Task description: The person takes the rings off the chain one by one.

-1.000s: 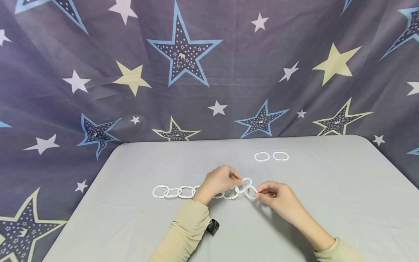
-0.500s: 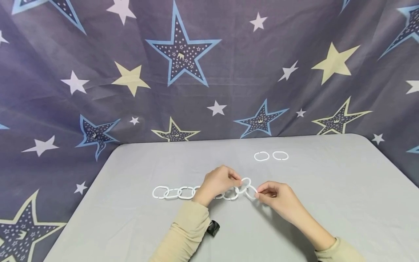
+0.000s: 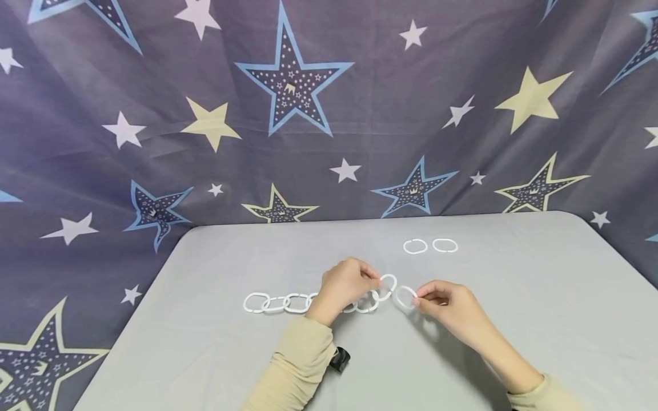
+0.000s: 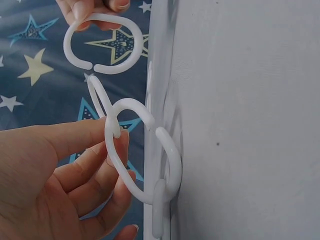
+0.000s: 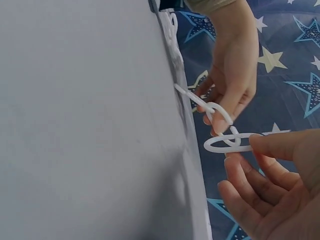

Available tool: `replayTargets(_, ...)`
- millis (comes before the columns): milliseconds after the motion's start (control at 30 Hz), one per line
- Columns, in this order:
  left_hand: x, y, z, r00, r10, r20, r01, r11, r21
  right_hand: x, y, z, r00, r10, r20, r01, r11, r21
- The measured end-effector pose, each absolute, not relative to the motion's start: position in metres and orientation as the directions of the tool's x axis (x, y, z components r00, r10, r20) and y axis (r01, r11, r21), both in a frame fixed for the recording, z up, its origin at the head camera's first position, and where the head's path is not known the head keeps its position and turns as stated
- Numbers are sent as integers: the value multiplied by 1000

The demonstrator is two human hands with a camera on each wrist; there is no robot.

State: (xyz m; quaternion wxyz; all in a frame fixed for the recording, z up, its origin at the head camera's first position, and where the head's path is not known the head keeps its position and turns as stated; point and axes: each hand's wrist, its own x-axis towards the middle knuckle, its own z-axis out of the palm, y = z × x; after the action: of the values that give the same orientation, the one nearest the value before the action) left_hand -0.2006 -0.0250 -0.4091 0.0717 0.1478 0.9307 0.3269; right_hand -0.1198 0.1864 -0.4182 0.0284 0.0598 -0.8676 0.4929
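Note:
A chain of white plastic links (image 3: 295, 311) lies left to right on the table, its middle hidden behind my left hand (image 3: 348, 287). Thumb and fingers of that hand pinch the chain's right end link (image 4: 111, 112), which stands raised and tilted. My right hand (image 3: 452, 308) holds a single white oval link (image 4: 138, 46) between thumb and fingertips, just right of the chain's end. A small split shows in this link's side in the left wrist view, with the chain's end link close below it. In the right wrist view the two links overlap.
Two loose white links, one (image 3: 415, 253) beside the other (image 3: 445, 252), lie farther back on the right. The table (image 3: 205, 354) has a pale grey cover. A star-patterned cloth (image 3: 329, 142) hangs behind it. A black wrist device (image 3: 340, 359) shows by the left sleeve.
The single link in my right hand overlapped the chain's end link before; it has moved right and slightly up, apart from it in the head view. My left hand keeps its pinch.

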Motion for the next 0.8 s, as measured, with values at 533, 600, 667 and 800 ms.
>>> replayTargets(533, -200, -24, -407, -945, 324, -37, 228, 736, 637, -138, 216, -407, -977, -72, 199, -197, 654, -730)
replayTargets(600, -200, -24, -407, -944, 328, -32, 234, 735, 637, -141, 221, -405, -973, -92, 212, -217, 674, -706)
replayTargets(667, -200, -23, -407, -943, 331, -29, 238, 736, 634, -146, 225, -404, -969, -118, 219, -238, 695, -678)
replayTargets(800, -199, -22, -406, -944, 329, -30, 238, 740, 629, -158, 235, -402, -955, -184, 234, -292, 732, -616)
